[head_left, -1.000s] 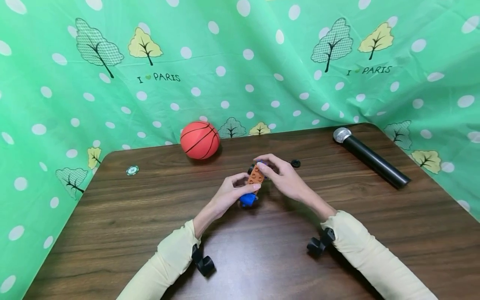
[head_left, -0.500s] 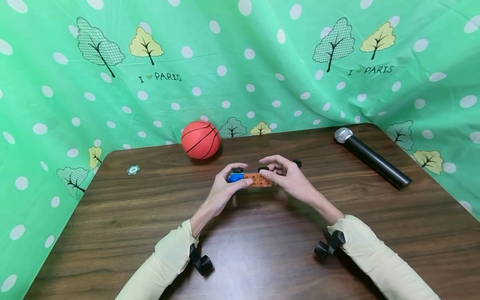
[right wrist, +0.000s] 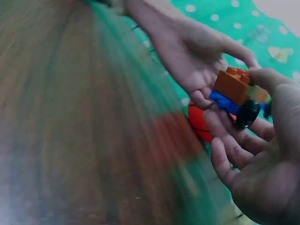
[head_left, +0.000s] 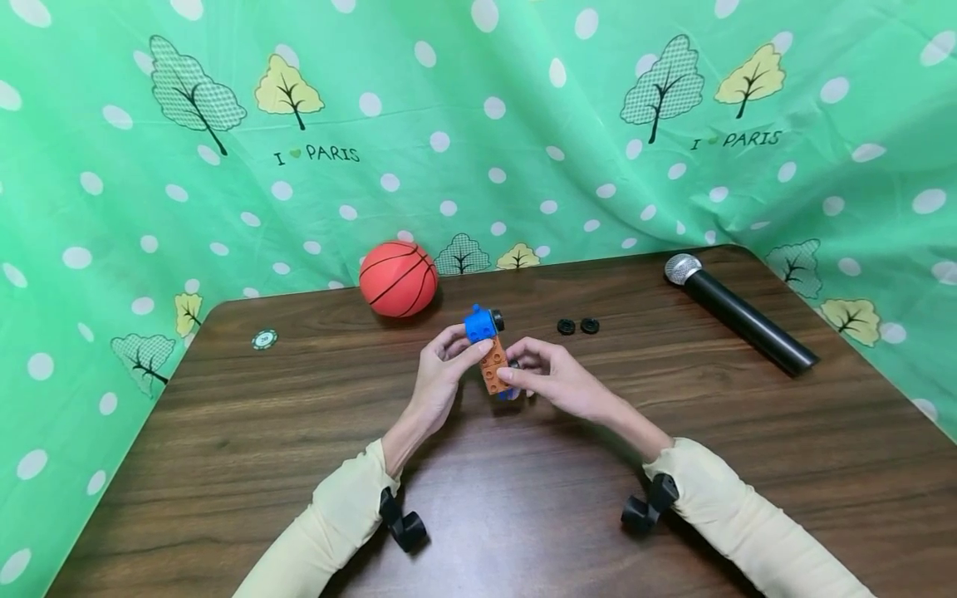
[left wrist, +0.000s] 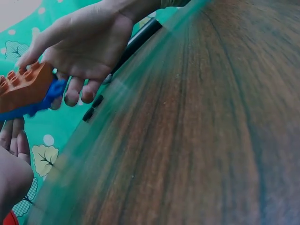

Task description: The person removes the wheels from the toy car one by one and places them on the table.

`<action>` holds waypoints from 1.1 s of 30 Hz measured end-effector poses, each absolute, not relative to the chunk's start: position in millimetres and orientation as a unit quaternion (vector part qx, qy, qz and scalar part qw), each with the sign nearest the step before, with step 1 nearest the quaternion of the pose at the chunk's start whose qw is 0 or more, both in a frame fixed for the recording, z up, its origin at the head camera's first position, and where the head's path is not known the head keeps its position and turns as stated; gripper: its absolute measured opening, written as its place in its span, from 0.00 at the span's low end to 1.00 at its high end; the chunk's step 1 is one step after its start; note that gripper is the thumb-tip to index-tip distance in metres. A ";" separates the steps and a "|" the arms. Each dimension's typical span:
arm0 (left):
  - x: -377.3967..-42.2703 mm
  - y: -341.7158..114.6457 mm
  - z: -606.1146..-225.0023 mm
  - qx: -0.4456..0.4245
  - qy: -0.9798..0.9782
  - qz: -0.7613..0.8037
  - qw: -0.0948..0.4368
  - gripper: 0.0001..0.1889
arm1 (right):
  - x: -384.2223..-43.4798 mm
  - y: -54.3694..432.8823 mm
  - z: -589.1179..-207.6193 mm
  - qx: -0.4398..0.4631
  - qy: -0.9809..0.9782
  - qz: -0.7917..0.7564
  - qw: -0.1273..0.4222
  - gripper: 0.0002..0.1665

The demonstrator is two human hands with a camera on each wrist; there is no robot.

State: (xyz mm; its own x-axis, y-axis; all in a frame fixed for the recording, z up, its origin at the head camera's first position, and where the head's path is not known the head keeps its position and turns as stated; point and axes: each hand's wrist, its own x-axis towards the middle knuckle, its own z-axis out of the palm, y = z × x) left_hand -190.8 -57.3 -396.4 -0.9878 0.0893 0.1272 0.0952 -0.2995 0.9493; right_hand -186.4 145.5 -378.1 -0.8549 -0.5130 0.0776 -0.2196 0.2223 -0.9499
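Both hands hold a toy brick car (head_left: pixel 491 365) above the table, its blue end pointing away from me. Orange studded bricks (right wrist: pixel 230 84) sit on a blue chassis (right wrist: pixel 225 101). A black wheel (right wrist: pixel 248 114) is on its side, and another black wheel (head_left: pixel 498 320) shows by the blue end. My left hand (head_left: pixel 436 374) pinches the car near the blue end, thumb on the orange brick. At the near end, my right hand (head_left: pixel 559 378) pinches it between thumb and fingers. Two loose black wheels, a left one (head_left: pixel 566 326) and a right one (head_left: pixel 590 325), lie side by side beyond the right hand.
A small red basketball (head_left: pixel 399 280) stands at the back of the wooden table (head_left: pixel 299 415). At the right lies a black microphone (head_left: pixel 740 314). A poker chip (head_left: pixel 264 339) lies at the far left, and a green dotted cloth (head_left: pixel 449 124) hangs behind.
The toy car has turned clockwise in the hands: its blue end pointed toward me, then left, and now away. The right hand has come nearer, uncovering both loose wheels.
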 end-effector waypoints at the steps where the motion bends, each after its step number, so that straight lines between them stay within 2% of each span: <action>1: -190.6 -57.6 -396.7 -0.082 -0.596 -0.799 0.001 0.17 | -185.0 143.2 -378.2 -0.240 0.778 -0.566 0.127 0.15; 12: -188.0 -60.4 -397.7 -0.099 -0.578 -0.810 -0.022 0.16 | -183.2 138.2 -383.8 -0.249 0.828 -0.496 0.083 0.16; 22: -187.5 -60.4 -398.5 -0.105 -0.585 -0.804 -0.034 0.17 | -190.5 135.9 -384.7 -0.202 0.808 -0.552 -0.033 0.18; 33: -185.7 -58.3 -400.4 -0.134 -0.607 -0.783 -0.031 0.19 | -193.7 122.0 -389.4 -0.192 0.763 -0.614 -0.059 0.18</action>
